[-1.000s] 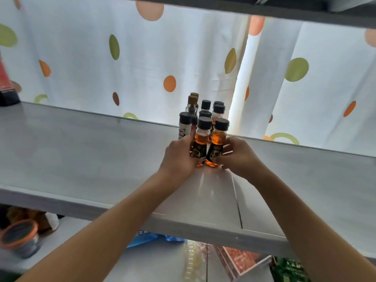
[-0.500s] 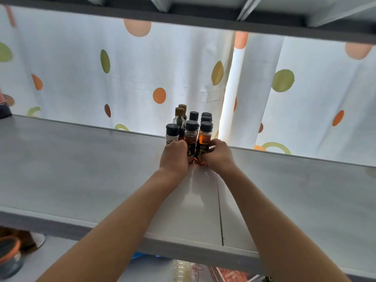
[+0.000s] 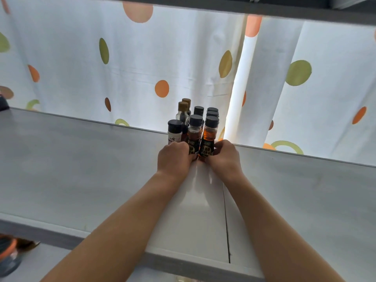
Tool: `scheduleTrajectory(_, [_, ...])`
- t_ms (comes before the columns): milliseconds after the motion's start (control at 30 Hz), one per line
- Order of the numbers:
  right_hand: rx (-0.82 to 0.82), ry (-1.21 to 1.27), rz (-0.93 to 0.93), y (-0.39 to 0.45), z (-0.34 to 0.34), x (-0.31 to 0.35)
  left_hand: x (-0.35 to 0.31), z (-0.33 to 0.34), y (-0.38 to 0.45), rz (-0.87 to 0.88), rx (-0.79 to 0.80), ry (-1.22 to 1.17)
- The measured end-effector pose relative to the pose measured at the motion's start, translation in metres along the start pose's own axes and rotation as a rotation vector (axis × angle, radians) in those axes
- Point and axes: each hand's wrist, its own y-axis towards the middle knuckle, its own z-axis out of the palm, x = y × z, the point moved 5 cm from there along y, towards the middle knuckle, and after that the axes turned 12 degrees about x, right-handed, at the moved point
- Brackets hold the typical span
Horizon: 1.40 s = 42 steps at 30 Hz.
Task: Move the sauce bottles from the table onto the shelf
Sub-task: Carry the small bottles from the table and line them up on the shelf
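Several small sauce bottles stand in a tight cluster near the back edge of a grey shelf point(image 3: 81, 169). At the front stand two amber bottles with black caps: my left hand point(image 3: 175, 157) is wrapped around the base of the left one point(image 3: 195, 137), and my right hand point(image 3: 223, 157) grips the base of the right one point(image 3: 209, 139). Just left of them is a white-labelled bottle with a black cap point(image 3: 174, 132). Behind stand a clear bottle with a brown cap point(image 3: 182, 112) and several more black-capped ones point(image 3: 212, 113). Both held bottles are upright on the shelf.
A white curtain with orange and green dots point(image 3: 122, 68) hangs directly behind the shelf. Another shelf board point(image 3: 264, 9) runs overhead. A seam point(image 3: 225, 220) splits the shelf surface. A container with an orange rim point(image 3: 8, 253) sits below at the lower left.
Both hands pushed the two amber bottles back across the shelf until they joined the cluster. The camera view tilted up a little, so the lower shelf items dropped out of sight.
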Motion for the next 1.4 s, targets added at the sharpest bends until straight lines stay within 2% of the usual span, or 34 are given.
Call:
scheduleTrajectory(333, [0.002,-0.055,-0.014,-0.001,-0.001,0.002,0.008,0.005,0.006,0.005,-0.052,-0.031])
scheduleTrajectory(533, [0.047,-0.047,0.117,-0.007,0.001,-0.001,0.011,0.005,0.007,0.006,0.002,-0.090])
scheduleTrajectory(733, [0.130,-0.197,0.175,-0.034,-0.001,0.013,0.001,0.002,-0.006,0.080,0.082,-0.070])
scheduleTrajectory(867, [0.372,-0.429,0.100,-0.061,0.006,0.025,-0.007,0.013,-0.039,0.224,0.367,0.085])
scheduleTrajectory(933, [0.525,-0.625,0.048,-0.084,0.012,0.023,-0.004,0.015,-0.063,0.214,0.433,0.135])
scheduleTrajectory(1033, [0.581,-0.745,-0.061,-0.113,0.013,0.017,-0.004,0.011,-0.101,0.138,0.425,0.193])
scheduleTrajectory(1200, [0.566,-0.690,-0.296,-0.165,0.009,0.010,-0.024,0.004,-0.167,-0.033,0.328,0.215])
scheduleTrajectory(1333, [0.566,-0.665,-0.371,-0.202,-0.001,0.007,-0.048,-0.002,-0.223,-0.102,0.192,0.256])
scheduleTrajectory(1400, [0.544,-0.685,-0.412,-0.224,-0.003,0.011,-0.054,-0.002,-0.252,-0.128,0.179,0.309])
